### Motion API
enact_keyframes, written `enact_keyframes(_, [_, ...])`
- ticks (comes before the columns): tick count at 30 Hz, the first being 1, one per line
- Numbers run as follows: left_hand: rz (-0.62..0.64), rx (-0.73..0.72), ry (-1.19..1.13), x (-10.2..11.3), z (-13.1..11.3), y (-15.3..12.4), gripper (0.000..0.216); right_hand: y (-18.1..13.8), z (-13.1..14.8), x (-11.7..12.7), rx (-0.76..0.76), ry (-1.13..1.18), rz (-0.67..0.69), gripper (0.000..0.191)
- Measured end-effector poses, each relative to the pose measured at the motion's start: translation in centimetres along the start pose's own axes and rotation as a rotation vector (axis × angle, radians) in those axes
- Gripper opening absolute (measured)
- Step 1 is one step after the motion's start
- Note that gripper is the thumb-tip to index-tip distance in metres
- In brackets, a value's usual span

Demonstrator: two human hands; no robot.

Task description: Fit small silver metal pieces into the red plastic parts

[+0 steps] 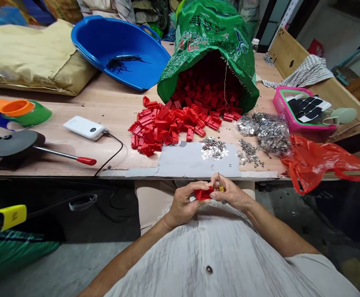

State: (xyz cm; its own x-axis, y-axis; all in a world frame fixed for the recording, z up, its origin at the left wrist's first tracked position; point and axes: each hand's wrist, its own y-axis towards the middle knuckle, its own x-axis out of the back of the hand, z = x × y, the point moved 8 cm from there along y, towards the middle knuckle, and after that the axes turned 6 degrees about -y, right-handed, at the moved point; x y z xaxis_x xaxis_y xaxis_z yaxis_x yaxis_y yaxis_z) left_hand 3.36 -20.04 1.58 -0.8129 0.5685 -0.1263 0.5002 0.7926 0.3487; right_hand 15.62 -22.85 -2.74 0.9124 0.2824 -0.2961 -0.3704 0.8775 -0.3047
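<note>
A green sack point(210, 45) lies on its side on the wooden table point(114, 103), its mouth open toward the person. Red plastic pieces point(167, 128) spill out of the sack's mouth into a loose pile just in front of it. Behind the sack and to its left a blue basin point(121, 49) holds a few dark strands. Left of the sack's mouth, beyond the red pile, lies a white power bank point(84, 127) with a black cable plugged in.

In front of the sack, at the table's near edge, a grey sheet point(186, 163) carries a small heap of shiny metal bits point(214, 148). Right of the sack's mouth sits a clear bag of metal parts point(268, 130). Past the clear bag are a pink basket point(280, 109) and a crumpled red plastic bag point(318, 163). Nothing lies between the hands and the camera.

Both hands are held below the table edge, straight out from the sack's mouth, over the lap. The left hand point(184, 204) is curled closed, with thumb and fingers pinching a single red piece point(203, 194). The right hand point(232, 194) is closed in a narrow pinch on a thin tool point(220, 187), which seems to have a yellow collar, though it is too small to be sure. Its fingertips touch the red piece's right side.
</note>
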Motion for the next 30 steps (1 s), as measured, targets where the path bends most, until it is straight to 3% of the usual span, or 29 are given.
enact_keyframes(4, [-0.046, 0.163, -0.287, 0.3, 2.1, 0.0, 0.033, 0.2, -0.2, -0.2, 0.031, 0.02, 0.022, 0.05])
enact_keyframes(7, [-0.202, 0.304, -0.483, 0.9, 3.9, 0.1, 0.033, 1.0, 1.1, 1.6, 0.098, -0.224, -0.01, 0.044])
enact_keyframes(8, [-0.265, 0.333, -0.526, 1.1, 4.2, 0.1, 0.033, 1.4, 1.8, 3.0, 0.127, -0.364, -0.064, 0.038])
enact_keyframes(10, [-0.359, 0.372, -0.568, 1.4, 4.5, 0.1, 0.034, 1.8, 3.9, 6.8, 0.206, -0.759, -0.348, 0.018])
enact_keyframes(12, [-0.39, 0.4, -0.561, 1.4, 4.5, 0.2, 0.036, 2.1, 5.5, 9.6, 0.226, -1.116, -0.563, 0.014])
enact_keyframes(16, [-0.406, 0.428, -0.467, 1.7, 4.7, 0.0, 0.038, 3.5, 5.9, 11.1, 0.2, -1.409, -0.596, 0.017])
enact_keyframes(24, [-0.38, 0.377, -0.308, 2.7, 5.2, -0.1, 0.042, 4.3, 6.2, 11.0, 0.237, -1.403, -0.559, 0.005])
enact_keyframes(28, [-0.391, 0.304, -0.145, 3.1, 4.1, 0.4, 0.043, 3.3, 6.6, 10.6, 0.272, -1.112, -0.573, 0.009])
enact_keyframes(30, [-0.39, 0.258, -0.074, 3.0, 3.4, 0.7, 0.045, 3.0, 6.2, 9.1, 0.277, -0.868, -0.487, 0.018])
